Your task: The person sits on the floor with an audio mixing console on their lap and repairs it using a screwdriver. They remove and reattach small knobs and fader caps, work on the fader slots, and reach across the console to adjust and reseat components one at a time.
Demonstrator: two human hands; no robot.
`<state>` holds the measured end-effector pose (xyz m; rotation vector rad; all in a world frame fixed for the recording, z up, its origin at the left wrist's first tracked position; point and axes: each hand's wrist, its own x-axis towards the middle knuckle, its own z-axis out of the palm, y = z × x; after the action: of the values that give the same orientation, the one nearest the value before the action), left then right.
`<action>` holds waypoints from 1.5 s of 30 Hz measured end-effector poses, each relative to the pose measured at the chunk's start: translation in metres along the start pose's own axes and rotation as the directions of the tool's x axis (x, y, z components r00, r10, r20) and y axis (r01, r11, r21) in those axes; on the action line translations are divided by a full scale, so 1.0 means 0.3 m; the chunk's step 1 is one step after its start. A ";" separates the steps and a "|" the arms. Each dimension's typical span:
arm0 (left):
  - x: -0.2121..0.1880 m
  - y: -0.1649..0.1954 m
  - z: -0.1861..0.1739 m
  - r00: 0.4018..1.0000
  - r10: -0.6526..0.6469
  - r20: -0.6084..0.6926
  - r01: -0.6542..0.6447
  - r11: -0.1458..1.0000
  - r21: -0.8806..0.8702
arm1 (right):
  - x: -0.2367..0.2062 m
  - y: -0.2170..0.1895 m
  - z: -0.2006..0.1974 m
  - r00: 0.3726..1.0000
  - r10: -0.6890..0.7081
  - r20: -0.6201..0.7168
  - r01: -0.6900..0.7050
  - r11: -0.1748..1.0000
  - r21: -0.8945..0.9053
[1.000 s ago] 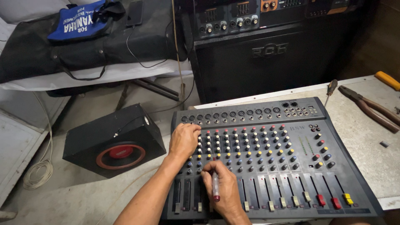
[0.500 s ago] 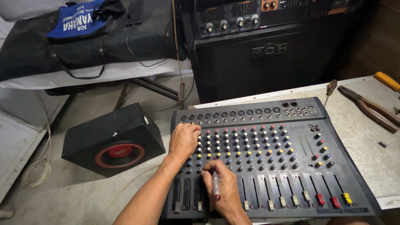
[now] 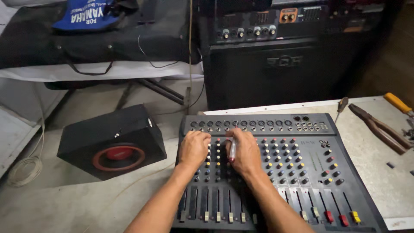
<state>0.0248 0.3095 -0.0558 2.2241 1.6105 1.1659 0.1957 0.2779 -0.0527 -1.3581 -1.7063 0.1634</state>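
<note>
A dark grey audio mixer (image 3: 310,172) with rows of coloured knobs and faders lies on a white workbench. My left hand (image 3: 194,149) rests on the knobs of its upper left channels, fingers curled over them. My right hand (image 3: 246,153) lies just beside it on the knob field and holds a small screwdriver with a clear, red-tipped handle (image 3: 233,149), its tip pointing toward the jack row at the mixer's top edge. Both forearms reach in from the bottom of the view across the faders.
A black speaker box with a red cone (image 3: 114,142) sits on the floor at the left. A large black amplifier (image 3: 276,64) stands behind the mixer. Pliers (image 3: 379,127), a screwdriver (image 3: 340,105) and a yellow-handled tool (image 3: 396,102) lie on the bench (image 3: 388,172) at right.
My right hand with the screwdriver has moved from the fader area up to the knob rows, next to my left hand. The view has come closer to the mixer.
</note>
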 end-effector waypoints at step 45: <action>0.044 0.099 -0.067 0.998 0.034 0.047 -0.034 0.999 -0.006 | 0.062 -0.127 -0.111 0.992 -0.078 0.104 0.084 0.995 -0.058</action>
<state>0.0349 0.3027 -0.0197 2.2667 1.5552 1.1157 0.1933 0.2648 -0.0006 -1.3432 -1.8623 0.1366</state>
